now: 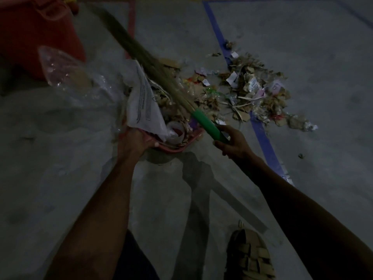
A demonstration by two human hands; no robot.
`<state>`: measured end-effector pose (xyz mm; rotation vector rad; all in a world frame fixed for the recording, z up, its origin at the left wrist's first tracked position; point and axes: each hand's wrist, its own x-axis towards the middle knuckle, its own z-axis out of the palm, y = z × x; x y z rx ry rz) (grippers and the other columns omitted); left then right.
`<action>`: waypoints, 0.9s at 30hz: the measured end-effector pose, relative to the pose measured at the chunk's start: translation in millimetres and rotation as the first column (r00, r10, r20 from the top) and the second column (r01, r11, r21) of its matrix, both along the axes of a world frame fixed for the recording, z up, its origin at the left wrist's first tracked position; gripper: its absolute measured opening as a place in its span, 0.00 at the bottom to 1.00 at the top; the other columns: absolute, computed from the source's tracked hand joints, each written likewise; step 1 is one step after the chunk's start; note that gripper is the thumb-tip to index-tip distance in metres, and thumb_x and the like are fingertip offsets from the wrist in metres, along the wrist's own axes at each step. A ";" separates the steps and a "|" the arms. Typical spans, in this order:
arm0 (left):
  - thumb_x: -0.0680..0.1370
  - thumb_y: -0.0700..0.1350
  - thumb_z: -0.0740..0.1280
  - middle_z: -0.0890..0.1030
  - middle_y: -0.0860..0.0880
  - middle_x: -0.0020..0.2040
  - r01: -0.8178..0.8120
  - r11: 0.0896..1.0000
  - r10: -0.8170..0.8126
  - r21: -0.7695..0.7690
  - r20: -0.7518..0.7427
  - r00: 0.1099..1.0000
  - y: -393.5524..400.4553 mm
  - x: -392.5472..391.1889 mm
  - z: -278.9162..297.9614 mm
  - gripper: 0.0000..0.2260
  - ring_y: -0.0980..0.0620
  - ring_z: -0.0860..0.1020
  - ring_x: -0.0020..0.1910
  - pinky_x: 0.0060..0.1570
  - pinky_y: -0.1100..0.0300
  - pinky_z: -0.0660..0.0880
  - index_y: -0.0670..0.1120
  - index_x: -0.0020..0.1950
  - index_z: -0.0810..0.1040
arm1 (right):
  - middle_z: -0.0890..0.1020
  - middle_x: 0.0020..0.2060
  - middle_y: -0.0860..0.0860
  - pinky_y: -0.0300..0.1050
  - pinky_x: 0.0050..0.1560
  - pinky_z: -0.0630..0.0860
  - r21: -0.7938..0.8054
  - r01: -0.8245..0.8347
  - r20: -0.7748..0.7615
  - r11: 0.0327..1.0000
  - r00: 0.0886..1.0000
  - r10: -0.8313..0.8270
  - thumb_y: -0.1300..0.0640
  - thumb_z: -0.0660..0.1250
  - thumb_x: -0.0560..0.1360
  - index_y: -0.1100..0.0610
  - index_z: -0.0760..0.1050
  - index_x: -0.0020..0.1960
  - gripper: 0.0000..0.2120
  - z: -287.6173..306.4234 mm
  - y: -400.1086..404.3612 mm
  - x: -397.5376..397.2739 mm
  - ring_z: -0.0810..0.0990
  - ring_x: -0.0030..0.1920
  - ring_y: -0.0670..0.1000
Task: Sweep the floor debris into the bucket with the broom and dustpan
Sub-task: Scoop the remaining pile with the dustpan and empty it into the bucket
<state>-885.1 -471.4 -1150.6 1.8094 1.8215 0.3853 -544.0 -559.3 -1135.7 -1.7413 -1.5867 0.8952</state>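
The dustpan [177, 146] is largely hidden under debris [201, 93]; its rim is gripped by the left hand [135, 141]. The broom [205, 124] handle is clamped in the right hand [232, 143] fingers; the bucket [36, 33] is cut off.

Blue tape line [266, 144] running across the grey concrete floor [302, 178], red tape line [131, 27] lying further back, sandalled foot [250, 257] standing at the bottom edge, dim lighting throughout

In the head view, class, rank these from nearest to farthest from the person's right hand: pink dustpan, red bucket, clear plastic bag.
From the right hand:
1. Pink dustpan, just left, held by the left hand.
2. Clear plastic bag, farther left.
3. Red bucket, top-left corner.
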 end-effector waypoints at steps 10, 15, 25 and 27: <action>0.54 0.75 0.71 0.74 0.48 0.70 0.018 0.997 -0.017 -0.073 0.008 1.000 -11.0 -29.3 1.5 0.55 0.47 0.75 0.65 0.63 0.55 0.71 0.50 0.75 0.67 | 0.76 0.64 0.57 0.63 0.49 0.81 -0.079 0.116 0.203 0.990 0.974 -0.098 0.57 0.71 0.76 0.55 0.69 0.73 0.26 -10.9 14.9 -3.8 0.82 0.49 0.59; 0.56 0.75 0.71 0.76 0.48 0.67 0.004 0.997 -0.007 -0.073 -0.042 0.999 -16.7 -27.3 8.4 0.49 0.45 0.76 0.63 0.58 0.55 0.72 0.54 0.73 0.70 | 0.77 0.63 0.55 0.52 0.41 0.82 -0.093 0.059 0.175 0.994 0.984 -0.042 0.58 0.71 0.77 0.57 0.68 0.73 0.26 -11.4 10.5 -7.9 0.83 0.44 0.58; 0.64 0.63 0.78 0.83 0.45 0.55 -0.028 0.995 0.028 -0.095 0.004 1.000 -19.6 -24.4 10.3 0.31 0.46 0.80 0.53 0.47 0.58 0.73 0.44 0.59 0.82 | 0.78 0.58 0.51 0.40 0.25 0.75 -0.056 -0.225 -0.044 0.973 0.974 0.223 0.61 0.73 0.76 0.57 0.73 0.69 0.23 16.9 13.4 -26.5 0.78 0.27 0.48; 0.63 0.65 0.78 0.82 0.43 0.56 -0.044 0.996 0.042 -0.082 -0.021 0.999 -21.1 -24.2 12.7 0.35 0.45 0.80 0.54 0.50 0.55 0.75 0.42 0.60 0.81 | 0.78 0.58 0.53 0.41 0.25 0.75 -0.015 -0.190 -0.067 0.982 0.980 0.189 0.62 0.73 0.76 0.55 0.73 0.67 0.20 18.6 16.3 -29.9 0.78 0.26 0.48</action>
